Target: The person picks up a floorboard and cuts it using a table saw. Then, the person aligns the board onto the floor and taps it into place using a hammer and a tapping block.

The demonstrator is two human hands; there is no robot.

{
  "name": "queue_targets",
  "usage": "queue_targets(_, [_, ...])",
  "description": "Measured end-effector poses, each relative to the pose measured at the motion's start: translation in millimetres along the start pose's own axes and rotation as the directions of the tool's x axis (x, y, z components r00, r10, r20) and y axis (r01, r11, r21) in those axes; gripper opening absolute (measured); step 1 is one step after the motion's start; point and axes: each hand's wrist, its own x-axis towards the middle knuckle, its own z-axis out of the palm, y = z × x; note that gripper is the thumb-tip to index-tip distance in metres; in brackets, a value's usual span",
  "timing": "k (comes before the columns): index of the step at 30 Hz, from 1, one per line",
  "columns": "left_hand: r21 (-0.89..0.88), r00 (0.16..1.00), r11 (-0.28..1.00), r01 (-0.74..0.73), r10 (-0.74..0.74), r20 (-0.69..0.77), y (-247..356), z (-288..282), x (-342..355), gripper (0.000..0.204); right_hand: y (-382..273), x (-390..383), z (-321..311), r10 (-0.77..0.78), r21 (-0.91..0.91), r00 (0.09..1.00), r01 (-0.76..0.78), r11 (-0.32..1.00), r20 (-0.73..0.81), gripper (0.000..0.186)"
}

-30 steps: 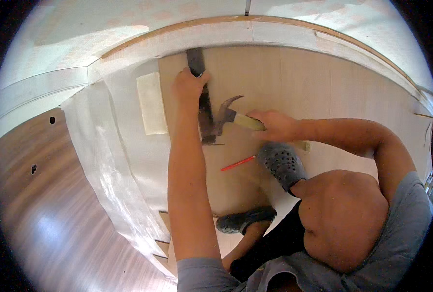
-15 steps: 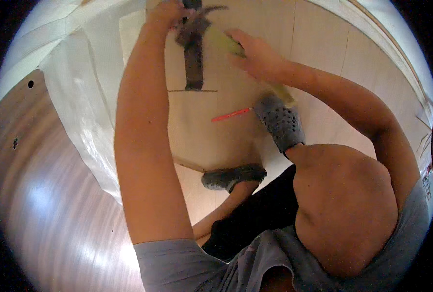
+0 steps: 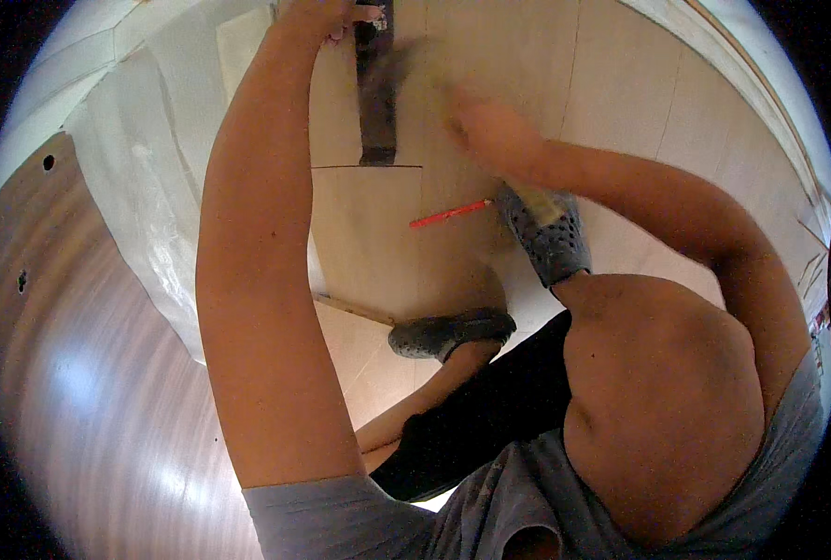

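Across the light wood planks lies a dark flat metal bar [image 3: 378,131], pointing toward me from the far edge. My left hand [image 3: 336,21] grips its far end, one finger stretched over it; the rest of the fingers are partly cut off by the picture's edge. My right hand [image 3: 498,135] is closed around a hammer with a yellow-green handle [image 3: 539,201], smeared by motion. The hammer's dark head is a blur close to the bar's right side; whether it touches cannot be made out. A red pencil [image 3: 451,214] rests on the planks nearer to me.
My grey clogs [image 3: 544,233] stand on the planks, close to the pencil. White sheeting [image 3: 140,177] runs along the left, beside a brown wood-grain panel [image 3: 107,373] with holes. Past the planks on the right is a pale curved edge [image 3: 761,89].
The hammer's handle and head have blurred in mid-swing, the right hand shifting slightly nearer to me. My left arm has moved a little left; the left hand stays at the bar.
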Motion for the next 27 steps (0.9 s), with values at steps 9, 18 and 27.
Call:
queue_targets(9, [-0.146, 0.999, 0.988, 0.05, -0.046, 0.026, -1, -4, -9, 0.035, 1, 4, 5, -0.004, 0.034, 0.985, 0.01, 0.999, -0.174, 0.056])
queue_targets(18, [-0.197, 0.998, 0.979, 0.047, -0.052, -0.021, 2, 1, -10, 0.04, 2, 6, 14, -0.061, 0.199, 0.886, 0.169, 0.965, -0.459, 0.055])
queue_targets(27, [-0.239, 0.998, 0.969, 0.057, -0.065, -0.024, 3, 4, -15, 0.044, -2, 6, 14, -0.034, 0.21, 0.922, 0.123, 0.97, -0.385, 0.06])
